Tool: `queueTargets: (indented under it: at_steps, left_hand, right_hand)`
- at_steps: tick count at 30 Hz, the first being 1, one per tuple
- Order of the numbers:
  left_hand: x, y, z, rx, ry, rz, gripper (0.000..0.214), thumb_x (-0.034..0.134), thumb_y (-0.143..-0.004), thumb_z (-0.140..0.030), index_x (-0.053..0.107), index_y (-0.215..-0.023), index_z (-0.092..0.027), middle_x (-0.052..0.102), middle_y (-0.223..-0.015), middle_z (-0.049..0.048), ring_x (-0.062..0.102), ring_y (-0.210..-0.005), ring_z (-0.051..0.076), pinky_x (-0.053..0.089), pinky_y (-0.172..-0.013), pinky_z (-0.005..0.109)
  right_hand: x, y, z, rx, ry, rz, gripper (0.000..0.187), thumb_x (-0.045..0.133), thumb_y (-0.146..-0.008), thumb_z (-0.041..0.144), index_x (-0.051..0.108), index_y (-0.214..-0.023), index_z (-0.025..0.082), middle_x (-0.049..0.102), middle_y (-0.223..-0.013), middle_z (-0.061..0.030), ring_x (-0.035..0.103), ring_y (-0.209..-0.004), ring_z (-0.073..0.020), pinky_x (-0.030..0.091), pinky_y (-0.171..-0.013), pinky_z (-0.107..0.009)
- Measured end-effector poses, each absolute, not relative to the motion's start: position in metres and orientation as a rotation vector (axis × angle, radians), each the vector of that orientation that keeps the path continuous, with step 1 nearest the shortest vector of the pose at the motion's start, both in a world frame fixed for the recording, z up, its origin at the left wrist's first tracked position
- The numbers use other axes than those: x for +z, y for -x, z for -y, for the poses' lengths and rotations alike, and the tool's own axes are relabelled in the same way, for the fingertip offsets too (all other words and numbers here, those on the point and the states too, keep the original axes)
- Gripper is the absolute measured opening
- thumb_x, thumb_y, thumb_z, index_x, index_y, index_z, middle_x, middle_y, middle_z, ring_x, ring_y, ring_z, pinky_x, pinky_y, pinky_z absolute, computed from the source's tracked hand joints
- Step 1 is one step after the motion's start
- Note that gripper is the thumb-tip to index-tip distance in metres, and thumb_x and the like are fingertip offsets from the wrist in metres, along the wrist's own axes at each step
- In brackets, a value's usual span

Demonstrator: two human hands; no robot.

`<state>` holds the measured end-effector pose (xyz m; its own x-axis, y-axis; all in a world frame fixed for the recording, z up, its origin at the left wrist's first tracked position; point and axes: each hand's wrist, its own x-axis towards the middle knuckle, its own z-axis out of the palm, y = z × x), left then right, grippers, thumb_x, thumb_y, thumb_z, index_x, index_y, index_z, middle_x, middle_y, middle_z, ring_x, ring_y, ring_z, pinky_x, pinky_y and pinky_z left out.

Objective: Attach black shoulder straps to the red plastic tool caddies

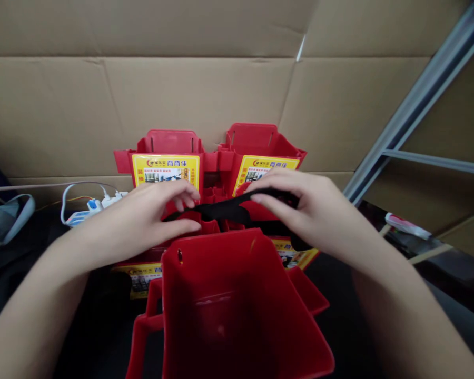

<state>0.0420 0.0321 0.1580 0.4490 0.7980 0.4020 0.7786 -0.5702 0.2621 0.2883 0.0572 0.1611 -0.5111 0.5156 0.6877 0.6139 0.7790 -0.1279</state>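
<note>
A red plastic tool bin (221, 295) fills the front middle, its mouth towards me, with a slot near its upper left corner. Behind its far wall runs a black strap (225, 210), stretched sideways between my hands. My right hand (312, 205) grips the strap between thumb and fingers, and part of it bunches below the palm. My left hand (154, 205) is at the strap's left stretch, thumb and fingers apart on either side of it; no firm grip shows.
Two red bins with yellow labels (174, 171) stand behind, against a cardboard wall (197, 100). More labelled bins lie beneath. A power strip (87, 210) with plugs and cables is at left. A metal frame (414, 100) slants along the right.
</note>
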Motion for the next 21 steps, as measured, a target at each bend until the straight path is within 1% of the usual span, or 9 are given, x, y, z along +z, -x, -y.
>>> queueTargets:
  at_steps: [3, 5, 7, 9, 11, 14, 17, 19, 21]
  left_hand:
    - [0.155, -0.024, -0.038, 0.476, -2.63, -1.581, 0.033, 0.052, -0.081, -0.041, 0.06, -0.107, -0.023, 0.066, -0.103, 0.0052, 0.062, -0.087, 0.021, 0.047, -0.076, 0.031]
    - [0.151, -0.021, -0.042, 0.263, -2.593, -1.564, 0.026, 0.051, -0.08, -0.037, 0.064, -0.097, -0.022, 0.068, -0.092, 0.0048, 0.063, -0.077, 0.02, 0.047, -0.069, 0.029]
    - [0.149, -0.026, -0.044, 0.172, -2.578, -1.536, 0.022, 0.049, -0.08, -0.033, 0.066, -0.089, -0.021, 0.068, -0.083, 0.0037, 0.063, -0.071, 0.018, 0.046, -0.065, 0.026]
    - [0.148, -0.035, -0.044, 0.231, -2.602, -1.521, 0.024, 0.045, -0.082, -0.03, 0.066, -0.092, -0.021, 0.068, -0.086, 0.0038, 0.063, -0.074, 0.018, 0.047, -0.067, 0.026]
    - [0.149, -0.047, -0.042, 0.398, -2.633, -1.51, 0.029, 0.039, -0.086, -0.029, 0.064, -0.1, -0.021, 0.068, -0.095, 0.0042, 0.063, -0.083, 0.018, 0.047, -0.073, 0.028]
    - [0.151, -0.063, -0.038, 0.666, -2.655, -1.421, 0.032, 0.034, -0.091, -0.029, 0.06, -0.108, -0.023, 0.066, -0.106, 0.0024, 0.06, -0.094, 0.017, 0.046, -0.079, 0.028]
    - [0.153, -0.067, -0.037, 0.726, -2.674, -1.293, 0.026, 0.041, -0.09, -0.03, 0.061, -0.107, -0.024, 0.066, -0.106, -0.0006, 0.06, -0.093, 0.016, 0.045, -0.08, 0.026]
    - [0.156, -0.06, -0.038, 0.696, -2.678, -1.327, 0.025, 0.046, -0.089, -0.031, 0.062, -0.105, -0.022, 0.066, -0.104, 0.0003, 0.06, -0.091, 0.016, 0.045, -0.082, 0.027]
    - [0.16, -0.043, -0.039, 0.65, -2.631, -1.437, 0.028, 0.044, -0.089, -0.033, 0.062, -0.107, -0.02, 0.066, -0.107, 0.0027, 0.06, -0.091, 0.017, 0.044, -0.085, 0.03]
  right_hand:
    - [0.16, -0.295, -0.068, -0.164, 0.94, 2.146, 0.013, 0.059, -0.079, 0.021, 0.062, -0.09, 0.015, 0.066, -0.085, -0.0047, 0.061, -0.074, -0.0177, 0.046, -0.066, -0.029]
    - [0.154, -0.29, -0.075, -0.022, 0.906, 2.184, 0.02, 0.062, -0.076, 0.021, 0.061, -0.095, 0.015, 0.066, -0.089, -0.0043, 0.061, -0.076, -0.017, 0.045, -0.066, -0.027]
    - [0.148, -0.28, -0.08, 0.112, 0.866, 2.242, 0.032, 0.063, -0.073, 0.016, 0.06, -0.105, 0.016, 0.066, -0.092, -0.0028, 0.061, -0.077, -0.0158, 0.045, -0.067, -0.025]
    - [0.143, -0.27, -0.084, 0.233, 0.857, 2.297, 0.043, 0.061, -0.073, 0.012, 0.058, -0.116, 0.018, 0.067, -0.09, -0.0009, 0.061, -0.075, -0.0146, 0.045, -0.068, -0.025]
    - [0.141, -0.264, -0.087, 0.367, 0.83, 2.34, 0.043, 0.058, -0.075, 0.01, 0.059, -0.117, 0.02, 0.069, -0.088, 0.0, 0.062, -0.076, -0.0144, 0.046, -0.069, -0.025]
    - [0.141, -0.262, -0.089, 0.523, 0.779, 2.364, 0.028, 0.055, -0.076, 0.012, 0.068, -0.1, 0.018, 0.07, -0.091, -0.0015, 0.064, -0.082, -0.0158, 0.048, -0.073, -0.025]
    - [0.147, -0.268, -0.092, 0.421, 0.834, 2.327, 0.017, 0.057, -0.074, 0.013, 0.071, -0.084, 0.016, 0.071, -0.083, -0.0023, 0.065, -0.078, -0.0178, 0.048, -0.072, -0.027]
    - [0.154, -0.282, -0.094, 0.209, 0.969, 2.227, 0.017, 0.057, -0.072, 0.013, 0.071, -0.081, 0.017, 0.071, -0.081, -0.0033, 0.065, -0.078, -0.0196, 0.047, -0.073, -0.03]
    - [0.163, -0.304, -0.098, -0.02, 1.178, 2.034, 0.017, 0.058, -0.074, 0.018, 0.072, -0.083, 0.017, 0.071, -0.082, -0.0062, 0.064, -0.078, -0.0216, 0.046, -0.071, -0.032]
